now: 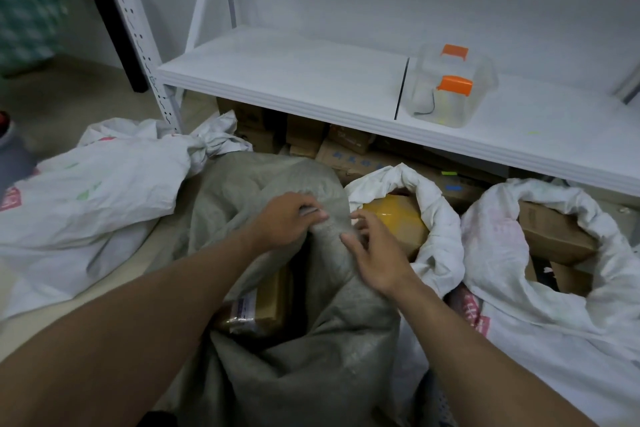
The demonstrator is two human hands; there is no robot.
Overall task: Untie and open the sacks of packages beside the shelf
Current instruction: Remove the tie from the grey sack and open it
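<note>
Grey sack [277, 374] rim clenched in left hand [287, 218]; right hand [375, 255] relaxed at rim, white sack [441, 218] abutting.

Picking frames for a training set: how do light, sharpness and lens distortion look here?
Head view: dim, even, bluish light, soft shadows, no glare; the wide-angle lens slants the shelf edge and leans its post; left hand and right hand on the grey sack are sharp enough, corners softer.

A clear plastic container [427, 97] with orange latches stands toward the right end of the white shelf [294, 69]; cardboard boxes [346, 144] lie beneath.
</note>
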